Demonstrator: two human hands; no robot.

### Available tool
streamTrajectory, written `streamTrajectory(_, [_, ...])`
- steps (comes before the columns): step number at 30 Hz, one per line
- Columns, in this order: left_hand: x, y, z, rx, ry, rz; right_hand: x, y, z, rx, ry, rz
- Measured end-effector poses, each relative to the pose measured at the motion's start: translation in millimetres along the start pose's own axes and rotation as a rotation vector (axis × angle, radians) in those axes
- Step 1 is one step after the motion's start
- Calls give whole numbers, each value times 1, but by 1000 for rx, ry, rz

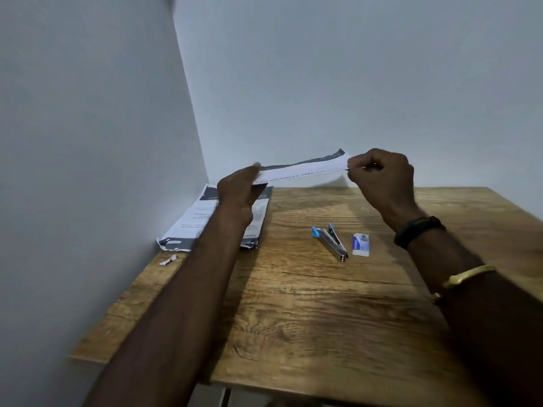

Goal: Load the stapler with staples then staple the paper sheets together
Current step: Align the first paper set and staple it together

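Both hands hold printed paper sheets [305, 168] in the air above the back of the wooden table [323, 304], seen nearly edge-on. My left hand [239, 188] grips the sheets' left end and my right hand [382, 174] pinches the right end. A small metal stapler with blue ends [330, 240] lies on the table, lying spread apart, below and between my hands. A small blue-and-white staple box [360, 244] lies just right of the stapler.
A stack of printed papers [188, 218] lies at the table's back left against the wall, partly under my left forearm. A torn paper scrap [168, 259] sits near the left edge. Walls [117, 113] close in behind and on the left.
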State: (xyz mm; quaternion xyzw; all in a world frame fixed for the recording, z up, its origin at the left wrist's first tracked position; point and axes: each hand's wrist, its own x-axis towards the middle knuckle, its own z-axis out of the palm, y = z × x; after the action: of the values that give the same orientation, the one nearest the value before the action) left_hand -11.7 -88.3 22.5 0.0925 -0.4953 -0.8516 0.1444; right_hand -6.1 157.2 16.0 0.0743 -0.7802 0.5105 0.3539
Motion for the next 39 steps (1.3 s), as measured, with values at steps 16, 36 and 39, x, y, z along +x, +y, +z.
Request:
streamTrajectory(16, [21,-60,15,242,67,-35,-33,-10,7,-747,-682,288])
streamTrajectory(36, [18,-77,15,460,41,175,-27,-3,10,-41,-400,193])
streamTrajectory(39, [15,-81,18,480,17,247,-25,0,15,44,-387,238])
